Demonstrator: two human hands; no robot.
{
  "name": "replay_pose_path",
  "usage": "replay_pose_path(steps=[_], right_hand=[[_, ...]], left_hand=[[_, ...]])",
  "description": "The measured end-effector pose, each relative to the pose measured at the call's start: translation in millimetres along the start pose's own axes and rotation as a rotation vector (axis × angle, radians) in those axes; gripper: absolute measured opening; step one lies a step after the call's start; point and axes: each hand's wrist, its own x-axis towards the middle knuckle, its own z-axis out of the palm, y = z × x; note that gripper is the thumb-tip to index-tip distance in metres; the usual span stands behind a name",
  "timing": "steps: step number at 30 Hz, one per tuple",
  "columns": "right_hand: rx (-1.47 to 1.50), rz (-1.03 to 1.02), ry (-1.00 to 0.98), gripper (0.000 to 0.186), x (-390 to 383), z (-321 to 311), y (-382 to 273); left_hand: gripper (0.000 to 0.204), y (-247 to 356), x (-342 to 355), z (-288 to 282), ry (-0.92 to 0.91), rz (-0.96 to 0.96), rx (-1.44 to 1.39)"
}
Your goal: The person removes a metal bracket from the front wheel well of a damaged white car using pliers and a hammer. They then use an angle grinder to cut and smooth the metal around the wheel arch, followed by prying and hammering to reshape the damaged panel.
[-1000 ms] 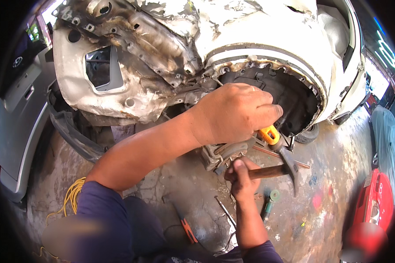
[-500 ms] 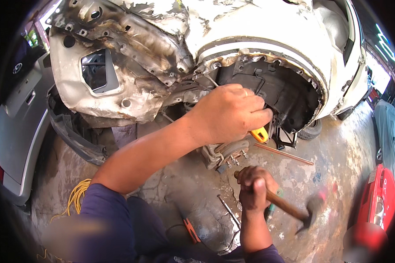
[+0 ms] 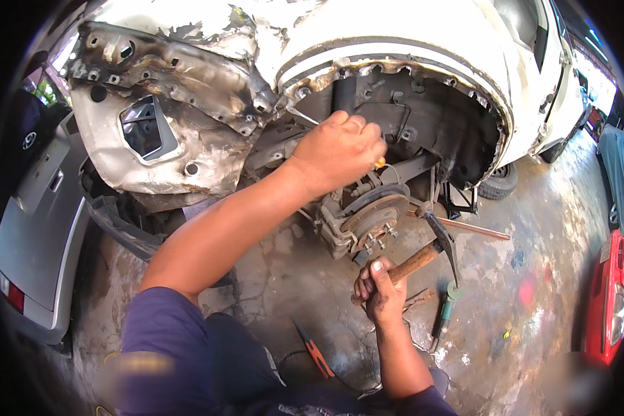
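Note:
My left hand (image 3: 340, 152) is closed round a yellow-handled screwdriver (image 3: 380, 163). Its metal blade (image 3: 303, 116) sticks out past my knuckles, toward the seam where the scorched panel (image 3: 187, 114) meets the white wheel arch (image 3: 388, 55). Most of the handle is hidden in my fist. Lower down, my right hand (image 3: 381, 291) grips the wooden handle of a hammer (image 3: 416, 261). The hammer's dark metal head (image 3: 445, 241) points up and right, beside the exposed brake disc (image 3: 378, 216) with its wheel studs.
On the concrete floor lie a green angle grinder (image 3: 446, 312), an orange-handled tool (image 3: 319, 359) and a long copper-coloured bar (image 3: 471, 229). A silver car panel (image 3: 38, 215) stands at left. At right is a red car part (image 3: 610, 298). A tyre (image 3: 499, 184) lies behind the arch.
The hammer has swung upward and left, its head now near the brake disc. My left hand sits slightly further left in the picture with the screwdriver, and the view has shifted.

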Motion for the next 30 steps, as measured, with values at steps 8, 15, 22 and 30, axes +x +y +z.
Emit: replay_pose_path(steps=[8,15,22,30], right_hand=[[-0.038,-0.006,0.073,0.039,-7.3,-5.0,-5.6],[-0.081,0.018,0.086,0.038,-9.3,-18.9,-4.1],[-0.112,0.045,0.101,0.038,-11.3,-14.5,-5.7],[-0.143,0.045,0.091,0.039,-16.6,-10.9,-7.8]], left_hand=[[0.007,-46.6,-50.8,28.1,-0.466,0.196,0.199],[0.016,59.3,-44.7,-50.5,-0.223,0.114,-0.485],[0.041,21.3,-19.0,-86.6,0.032,-0.061,-0.643],[0.026,-33.3,-62.6,-125.5,0.793,-0.507,-1.405]])
